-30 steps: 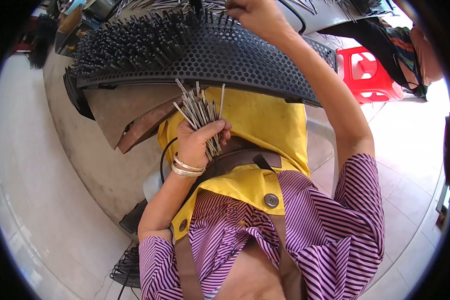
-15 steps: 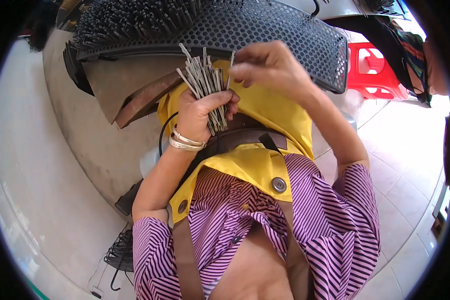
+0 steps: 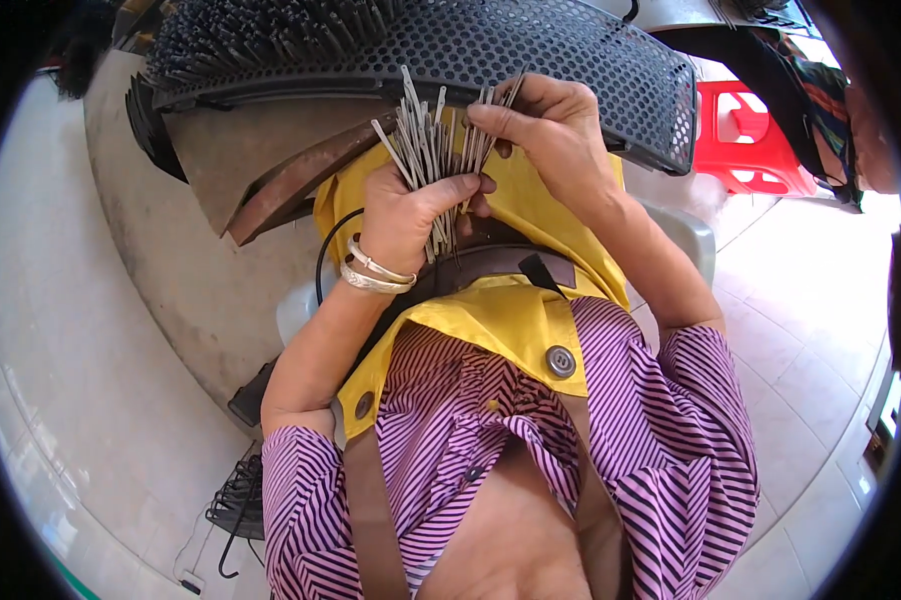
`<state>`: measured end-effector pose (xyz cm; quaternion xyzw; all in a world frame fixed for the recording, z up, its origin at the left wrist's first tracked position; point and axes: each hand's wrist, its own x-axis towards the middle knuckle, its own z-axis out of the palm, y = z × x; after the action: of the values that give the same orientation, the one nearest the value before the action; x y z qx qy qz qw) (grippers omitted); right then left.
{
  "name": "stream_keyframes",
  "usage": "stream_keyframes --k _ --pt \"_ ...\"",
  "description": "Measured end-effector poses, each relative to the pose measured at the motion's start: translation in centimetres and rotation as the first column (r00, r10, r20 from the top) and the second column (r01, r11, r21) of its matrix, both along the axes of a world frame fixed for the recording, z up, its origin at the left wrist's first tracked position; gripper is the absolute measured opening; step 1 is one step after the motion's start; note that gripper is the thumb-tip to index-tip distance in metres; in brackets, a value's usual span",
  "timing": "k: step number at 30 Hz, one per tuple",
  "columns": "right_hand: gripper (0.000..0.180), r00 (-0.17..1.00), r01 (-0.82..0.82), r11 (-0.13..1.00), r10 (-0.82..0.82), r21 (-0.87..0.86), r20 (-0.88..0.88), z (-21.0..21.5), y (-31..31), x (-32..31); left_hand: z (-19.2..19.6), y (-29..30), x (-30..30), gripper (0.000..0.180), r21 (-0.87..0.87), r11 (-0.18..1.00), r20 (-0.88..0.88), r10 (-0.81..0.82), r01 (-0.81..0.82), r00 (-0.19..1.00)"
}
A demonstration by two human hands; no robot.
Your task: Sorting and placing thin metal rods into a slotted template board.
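My left hand (image 3: 407,212), with two bangles at its wrist, is closed around a bundle of thin grey sticks (image 3: 425,145) held above my lap. The sticks fan out at their upper ends, and their lower ends poke out below my fist. My right hand (image 3: 562,130) pinches the tops of several sticks (image 3: 477,145) on the bundle's right side between thumb and fingers. The lower parts of those sticks run down to my left hand. The yellow apron (image 3: 560,225) spreads behind both hands.
Beyond my hands stands a black perforated tray (image 3: 560,70), with a dense pile of dark thin rods (image 3: 270,40) on its left part. A brown slanted bar (image 3: 295,195) lies below it. At right are a red plastic stool (image 3: 740,140) and another person's arm (image 3: 875,140).
My right hand, blurred and holding one stick apart before, has come in against the bundle and now pinches several sticks. The bundle has risen slightly and spread wider on its right side.
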<state>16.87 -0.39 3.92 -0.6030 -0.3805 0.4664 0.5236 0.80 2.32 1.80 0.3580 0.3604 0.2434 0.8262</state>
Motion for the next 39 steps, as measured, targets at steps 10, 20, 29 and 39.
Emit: stream_keyframes --k 10,20,29,39 --pt "0.013 0.992 0.071 0.990 -0.057 0.118 -0.114 0.1 0.7 1.2 0.2 0.6 -0.3 0.011 -0.055 0.998 0.009 0.018 -0.017 1.000" --pt "0.018 0.990 0.065 0.998 -0.064 0.003 -0.124 1.6 1.2 3.4 -0.2 0.6 -0.1 0.015 -0.040 0.996 0.038 0.076 -0.074 0.996" --pt "0.017 0.953 0.162 0.580 -0.303 0.798 0.027 -0.8 9.7 5.6 1.6 0.2 0.1 0.010 -0.095 0.983 0.060 0.164 -0.158 0.985" --pt "0.014 0.584 0.038 0.774 -0.531 0.632 0.614 -0.7 12.0 4.2 0.2 0.5 -1.2 0.008 -0.128 0.975 0.044 0.188 -0.181 0.981"
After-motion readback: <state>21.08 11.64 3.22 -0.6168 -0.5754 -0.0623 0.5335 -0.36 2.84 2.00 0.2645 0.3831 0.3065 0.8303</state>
